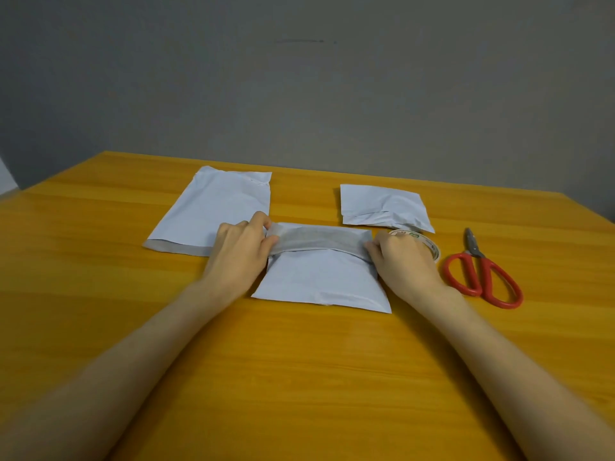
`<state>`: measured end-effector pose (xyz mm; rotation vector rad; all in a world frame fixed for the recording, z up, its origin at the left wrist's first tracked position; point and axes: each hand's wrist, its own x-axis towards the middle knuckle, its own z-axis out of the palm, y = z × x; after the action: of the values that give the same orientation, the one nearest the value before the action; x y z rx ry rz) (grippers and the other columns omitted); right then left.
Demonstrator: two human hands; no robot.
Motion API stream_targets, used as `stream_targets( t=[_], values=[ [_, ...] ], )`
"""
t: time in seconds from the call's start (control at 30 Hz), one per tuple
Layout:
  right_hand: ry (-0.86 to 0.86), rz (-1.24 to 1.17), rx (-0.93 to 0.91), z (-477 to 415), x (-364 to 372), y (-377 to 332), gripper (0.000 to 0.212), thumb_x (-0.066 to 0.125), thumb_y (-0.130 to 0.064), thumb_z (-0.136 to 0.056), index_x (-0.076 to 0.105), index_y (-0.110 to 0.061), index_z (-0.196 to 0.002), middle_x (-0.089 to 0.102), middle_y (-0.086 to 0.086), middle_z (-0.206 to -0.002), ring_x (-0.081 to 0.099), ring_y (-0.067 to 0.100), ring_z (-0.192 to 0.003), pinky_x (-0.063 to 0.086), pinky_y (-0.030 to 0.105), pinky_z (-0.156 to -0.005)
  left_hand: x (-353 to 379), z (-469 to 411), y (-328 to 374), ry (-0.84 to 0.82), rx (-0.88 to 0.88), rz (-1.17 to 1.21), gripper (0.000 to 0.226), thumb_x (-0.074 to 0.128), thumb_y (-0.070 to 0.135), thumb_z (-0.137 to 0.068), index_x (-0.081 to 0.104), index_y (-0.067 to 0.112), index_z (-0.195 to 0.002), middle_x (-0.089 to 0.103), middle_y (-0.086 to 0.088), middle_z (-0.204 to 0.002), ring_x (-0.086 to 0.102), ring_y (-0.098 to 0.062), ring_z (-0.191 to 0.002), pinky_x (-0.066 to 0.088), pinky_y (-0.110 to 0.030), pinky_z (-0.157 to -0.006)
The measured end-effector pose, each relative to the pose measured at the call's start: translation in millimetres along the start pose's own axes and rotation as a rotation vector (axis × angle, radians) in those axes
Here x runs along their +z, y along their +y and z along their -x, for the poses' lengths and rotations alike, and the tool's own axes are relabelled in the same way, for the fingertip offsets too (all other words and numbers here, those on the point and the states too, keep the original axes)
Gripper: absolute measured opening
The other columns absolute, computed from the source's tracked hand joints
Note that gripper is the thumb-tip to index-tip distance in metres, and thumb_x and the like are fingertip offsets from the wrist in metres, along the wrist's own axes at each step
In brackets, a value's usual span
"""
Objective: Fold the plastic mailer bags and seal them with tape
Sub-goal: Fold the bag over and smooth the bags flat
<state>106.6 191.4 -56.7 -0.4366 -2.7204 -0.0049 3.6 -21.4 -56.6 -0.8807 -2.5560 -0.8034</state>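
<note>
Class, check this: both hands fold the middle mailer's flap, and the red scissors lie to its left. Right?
No. The head view shows the red scissors to the right of the middle mailer; the left hand and right hand do fold its flap.

I can read nothing for certain here. The only print stands on the tape roll (431, 249), toward the desk's right edge and partly hidden behind my right hand (404, 261). It is a few small red and green marks on the pale core, too blurred and too small to tell as letters or a brand.
</note>
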Motion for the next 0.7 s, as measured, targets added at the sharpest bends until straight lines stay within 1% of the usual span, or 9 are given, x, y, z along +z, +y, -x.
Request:
stream_targets(
  t=[0.07,0.13,0.23,0.3,0.4,0.47,0.53,0.63,0.7],
  values=[
    [0.016,-0.042,0.005,1.4,-1.5,1.6,0.035,0.04,-0.036,-0.098,0.057,-0.007,-0.088,0.064,0.012,-0.082,0.059,0.031,-0.079,0.046,0.038,-0.064,-1.3,1.4,-2.0,0.0,-0.005,0.019,0.028,0.049,0.026,-0.095,0.049,0.013,-0.12,0.065,-0.008,-0.096,0.058,-0.023,-0.093,0.039,-0.034,-0.09],
    [0.033,-0.064,0.017,2.0,-3.4,2.6,0.038,0.041,-0.041,-0.097,0.058,-0.008,-0.086,0.063,0.009,-0.079,0.06,0.028,-0.076,0.049,0.038,-0.065,-1.8,2.2,-3.8,0.024,0.001,0.025,0.031,0.047,0.027,-0.096,0.047,0.013,-0.124,0.061,-0.007,-0.103,0.055,-0.022,-0.1,0.035,-0.034,-0.093],
    [0.072,-0.109,0.069,1.5,-6.8,3.9,0.037,0.042,-0.043,-0.097,0.057,-0.01,-0.092,0.063,0.007,-0.081,0.059,0.027,-0.079,0.044,0.034,-0.06,-0.3,2.4,-3.9,0.083,0.034,0.042,0.041,0.043,0.029,-0.097,0.041,0.015,-0.135,0.046,-0.007,-0.134,0.042,-0.021,-0.124,0.029,-0.034,-0.102],
    [0.139,-0.158,0.057,1.9,-9.3,4.2,0.032,0.044,-0.041,-0.096,0.056,-0.012,-0.101,0.063,0.007,-0.087,0.056,0.026,-0.085,0.038,0.031,-0.061,0.4,3.1,-4.0,0.096,0.121,0.055,0.043,0.04,0.033,-0.098,0.04,0.019,-0.139,0.035,-0.005,-0.147,0.032,-0.021,-0.135,0.023,-0.036,-0.109],
    [0.173,-0.18,-0.012,4.9,-12.5,1.2,0.032,0.045,-0.039,-0.096,0.055,-0.015,-0.116,0.061,0.006,-0.1,0.053,0.022,-0.097,0.034,0.027,-0.067,2.1,4.6,-6.3,0.034,0.354,0.007,0.049,0.026,0.043,-0.096,0.05,0.022,-0.134,0.036,-0.003,-0.149,0.027,-0.019,-0.139,0.011,-0.038,-0.113],
    [0.157,-0.168,-0.013,6.0,-12.6,-1.2,0.034,0.044,-0.04,-0.096,0.054,-0.016,-0.119,0.059,0.005,-0.106,0.051,0.021,-0.101,0.034,0.027,-0.068,4.4,5.7,-7.6,-0.029,0.434,-0.02,0.055,0.019,0.049,-0.095,0.054,0.025,-0.13,0.038,0.001,-0.148,0.022,-0.014,-0.141,0.003,-0.039,-0.114],
    [0.164,-0.206,0.031,5.4,-13.7,-1.3,0.031,0.043,-0.037,-0.097,0.055,-0.014,-0.114,0.059,0.005,-0.105,0.052,0.022,-0.098,0.038,0.03,-0.068,6.5,6.8,-8.3,-0.05,0.45,-0.014,0.059,0.015,0.053,-0.095,0.054,0.027,-0.129,0.039,0.004,-0.148,0.019,-0.01,-0.141,0.0,-0.039,-0.115],
    [0.175,-0.196,0.161,3.5,-18.4,7.6,0.02,0.041,-0.025,-0.097,0.053,-0.009,-0.101,0.059,0.01,-0.099,0.052,0.027,-0.085,0.04,0.036,-0.066,6.1,7.1,-9.0,-0.046,0.4,0.046,0.057,0.018,0.053,-0.093,0.049,0.028,-0.133,0.036,0.005,-0.149,0.015,-0.004,-0.14,-0.002,-0.036,-0.116],
    [0.092,-0.1,0.239,3.8,-20.5,17.0,0.022,0.044,-0.025,-0.095,0.053,-0.006,-0.102,0.058,0.015,-0.104,0.052,0.032,-0.09,0.039,0.037,-0.071,4.8,6.8,-9.8,-0.04,0.391,0.076,0.063,0.014,0.06,-0.092,0.048,0.029,-0.134,0.036,0.005,-0.149,0.015,-0.004,-0.14,-0.001,-0.036,-0.116]
  ],
)
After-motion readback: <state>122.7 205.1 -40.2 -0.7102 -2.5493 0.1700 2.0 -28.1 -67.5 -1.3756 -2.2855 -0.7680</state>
